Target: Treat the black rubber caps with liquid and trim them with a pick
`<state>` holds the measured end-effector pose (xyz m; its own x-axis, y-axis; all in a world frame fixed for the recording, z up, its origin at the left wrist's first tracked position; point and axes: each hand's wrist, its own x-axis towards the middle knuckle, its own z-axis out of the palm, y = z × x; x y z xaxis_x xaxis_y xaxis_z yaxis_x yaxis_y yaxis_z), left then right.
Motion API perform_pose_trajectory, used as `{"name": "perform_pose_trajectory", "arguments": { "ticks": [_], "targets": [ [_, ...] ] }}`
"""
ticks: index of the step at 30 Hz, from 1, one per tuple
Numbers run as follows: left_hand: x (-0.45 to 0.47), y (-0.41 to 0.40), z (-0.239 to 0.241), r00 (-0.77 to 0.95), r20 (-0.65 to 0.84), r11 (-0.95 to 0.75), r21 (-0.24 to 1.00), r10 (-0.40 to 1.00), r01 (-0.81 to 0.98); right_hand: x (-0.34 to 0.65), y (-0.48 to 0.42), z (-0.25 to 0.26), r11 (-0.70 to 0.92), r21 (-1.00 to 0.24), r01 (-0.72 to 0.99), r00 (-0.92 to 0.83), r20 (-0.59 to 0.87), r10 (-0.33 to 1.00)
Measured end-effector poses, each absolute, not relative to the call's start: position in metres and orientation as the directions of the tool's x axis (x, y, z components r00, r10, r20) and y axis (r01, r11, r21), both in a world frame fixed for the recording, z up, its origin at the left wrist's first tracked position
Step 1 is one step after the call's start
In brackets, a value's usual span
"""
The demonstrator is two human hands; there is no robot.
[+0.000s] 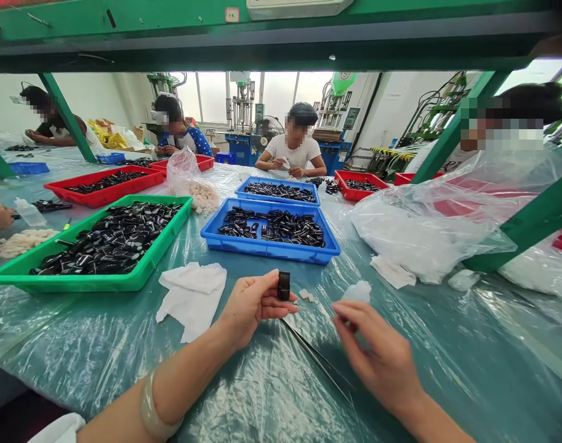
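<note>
My left hand (250, 307) is closed on a small glossy black plastic part (284, 286), held upright between thumb and fingers. To its right, my right hand (377, 351) is raised with its fingers curled in a pinch. Anything between those fingertips is too small or blurred to make out. Behind the right hand sits a translucent whitish object (357, 291), partly hidden by the fingers. Below and between both hands, long metal tweezers (315, 357) lie on the plastic-covered table. Small white pieces (306, 295) rest beyond the left fingertips.
Black parts fill a green tray (91, 282) at left and blue trays (271, 251) ahead. White cloth (192, 292) lies beside the left forearm. Plastic bags (428, 227) and a green post (525, 227) stand right. Co-workers sit across the table; a green beam (170, 37) crosses overhead.
</note>
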<state>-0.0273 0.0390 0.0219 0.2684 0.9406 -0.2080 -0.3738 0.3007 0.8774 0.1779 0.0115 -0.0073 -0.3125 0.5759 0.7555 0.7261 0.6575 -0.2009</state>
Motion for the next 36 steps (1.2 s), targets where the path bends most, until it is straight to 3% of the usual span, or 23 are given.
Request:
{"name": "perform_pose_trajectory", "arguments": {
  "ticks": [3, 9, 19, 28, 34, 36],
  "targets": [
    [-0.025, 0.039, 0.019, 0.310, -0.231, 0.342, 0.862, 0.922, -0.374, 0.167, 0.019, -0.023, 0.647, -0.081, 0.758, -0.458, 0.641, 0.616],
    [-0.023, 0.040, 0.020, 0.353, -0.284, 0.416, 0.823, 0.891, -0.386, 0.159, 0.043, -0.049, 0.576, -0.011, 0.818, -0.465, 0.577, 0.672],
    [-0.024, 0.039, 0.016, 0.433, -0.271, 0.447, 0.809, 0.860, -0.383, 0.155, 0.044, -0.035, 0.557, -0.080, 0.827, -0.452, 0.495, 0.742],
    [-0.021, 0.035, 0.007, 0.506, -0.229, 0.422, 0.853, 0.831, -0.308, 0.164, 0.027, -0.014, 0.558, -0.348, 0.754, -0.385, 0.454, 0.803],
    [-0.018, 0.031, 0.004, 0.530, -0.260, 0.420, 0.884, 0.807, -0.205, 0.163, 0.019, 0.010, 0.412, -0.776, 0.477, -0.116, 0.409, 0.905],
    [-0.017, 0.030, 0.003, 0.562, -0.260, 0.422, 0.889, 0.785, -0.179, 0.162, 0.016, 0.015, 0.361, -0.860, 0.361, -0.047, 0.370, 0.928]
  ]
}}
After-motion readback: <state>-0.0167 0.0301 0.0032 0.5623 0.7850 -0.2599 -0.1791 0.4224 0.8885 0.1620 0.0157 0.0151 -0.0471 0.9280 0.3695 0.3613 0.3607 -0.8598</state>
